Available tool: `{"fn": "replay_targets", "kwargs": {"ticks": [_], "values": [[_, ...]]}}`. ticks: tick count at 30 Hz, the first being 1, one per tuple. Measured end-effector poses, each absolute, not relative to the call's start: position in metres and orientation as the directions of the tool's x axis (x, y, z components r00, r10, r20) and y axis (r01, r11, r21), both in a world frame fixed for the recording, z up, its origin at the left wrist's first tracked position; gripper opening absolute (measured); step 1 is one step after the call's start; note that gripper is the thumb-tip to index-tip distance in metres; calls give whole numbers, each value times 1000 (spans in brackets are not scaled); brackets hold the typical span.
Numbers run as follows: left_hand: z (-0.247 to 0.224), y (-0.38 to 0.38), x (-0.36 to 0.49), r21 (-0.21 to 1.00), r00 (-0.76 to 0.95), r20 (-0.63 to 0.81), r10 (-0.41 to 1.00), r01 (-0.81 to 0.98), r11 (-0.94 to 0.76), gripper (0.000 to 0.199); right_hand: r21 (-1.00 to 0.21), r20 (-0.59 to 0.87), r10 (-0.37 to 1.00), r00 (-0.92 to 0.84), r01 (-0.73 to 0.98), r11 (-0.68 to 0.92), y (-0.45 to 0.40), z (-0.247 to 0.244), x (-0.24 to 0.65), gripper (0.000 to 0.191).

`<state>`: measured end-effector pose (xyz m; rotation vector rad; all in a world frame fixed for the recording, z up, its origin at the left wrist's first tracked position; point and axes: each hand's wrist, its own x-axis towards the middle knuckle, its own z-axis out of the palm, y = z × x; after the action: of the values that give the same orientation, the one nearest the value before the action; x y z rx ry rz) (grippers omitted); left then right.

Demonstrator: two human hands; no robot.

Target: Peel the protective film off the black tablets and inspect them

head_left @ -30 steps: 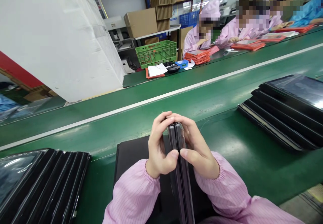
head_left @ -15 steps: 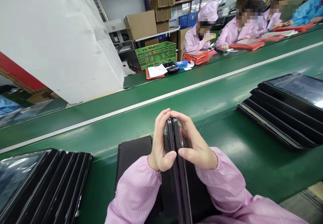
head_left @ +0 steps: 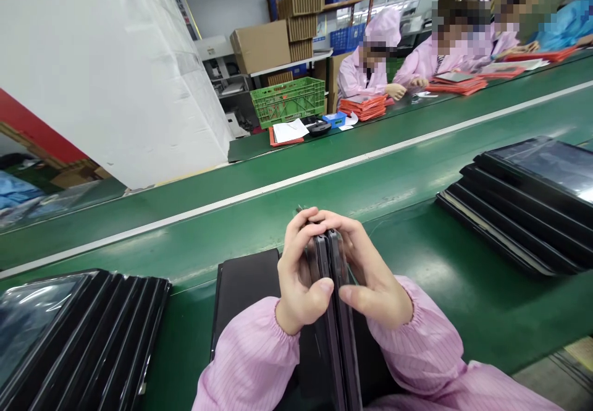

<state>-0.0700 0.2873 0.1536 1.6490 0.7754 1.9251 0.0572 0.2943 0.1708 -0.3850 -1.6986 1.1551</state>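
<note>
Two thin dark devices (head_left: 337,337) stand on edge side by side, pressed together between my hands. My left hand (head_left: 303,275) grips their left side, thumb on the near edge and fingers curled over the far end. On the right side my right hand (head_left: 370,269) holds them the same way, its fingertips meeting those of the left. Beneath them, a flat black case (head_left: 245,281) lies on the green work surface (head_left: 417,300), partly covered by my sleeves.
Overlapping black cases form a stack on the left (head_left: 92,337) and another on the right (head_left: 523,207). Across the white-striped green bench, people in pink sit by orange stacks (head_left: 364,108). A green crate (head_left: 287,99) stands behind, near a white wrapped column (head_left: 139,77).
Both hands and the two devices have shifted slightly right and toward me. My fingers have curled further over the far end. Across the bench, a person's raised hand has come down.
</note>
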Motion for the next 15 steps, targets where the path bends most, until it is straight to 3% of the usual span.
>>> {"fn": "replay_targets", "kwargs": {"ticks": [6,15], "values": [[156,286,-71,675,-173,725,666,-12,-738,39,-822,567,737,-368,-315,474,288,170,51,36],[160,279,-71,712,-172,688,705,-31,-702,35,-797,600,746,-290,-302,524,280,169,46,33]]}}
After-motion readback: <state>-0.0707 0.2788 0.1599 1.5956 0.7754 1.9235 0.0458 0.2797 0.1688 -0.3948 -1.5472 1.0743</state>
